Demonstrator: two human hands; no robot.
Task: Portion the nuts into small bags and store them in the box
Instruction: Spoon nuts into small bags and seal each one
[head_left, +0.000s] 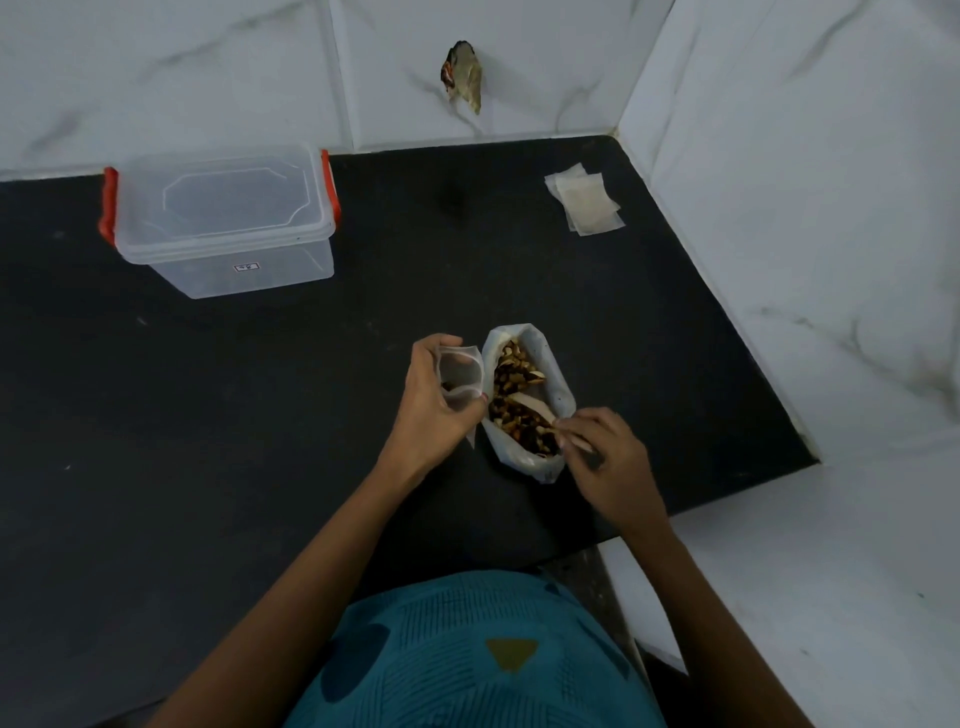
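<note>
A large white bag (556, 384) stands open on the black counter, full of mixed brown nuts (511, 384). My left hand (434, 410) grips a small clear bag (460, 371) just left of it, mouth held open, with a few nuts at the bottom. My right hand (605, 457) pinches the handle of a pale wooden spoon (540, 415) whose bowl lies among the nuts. The clear plastic box (228, 254) with red clips stands at the back left, its lid on.
A small stack of flat empty bags (587, 205) lies at the back right near the wall corner. Marble-tiled walls bound the black counter (260, 441) behind and on the right. The counter's front edge ends near my right forearm.
</note>
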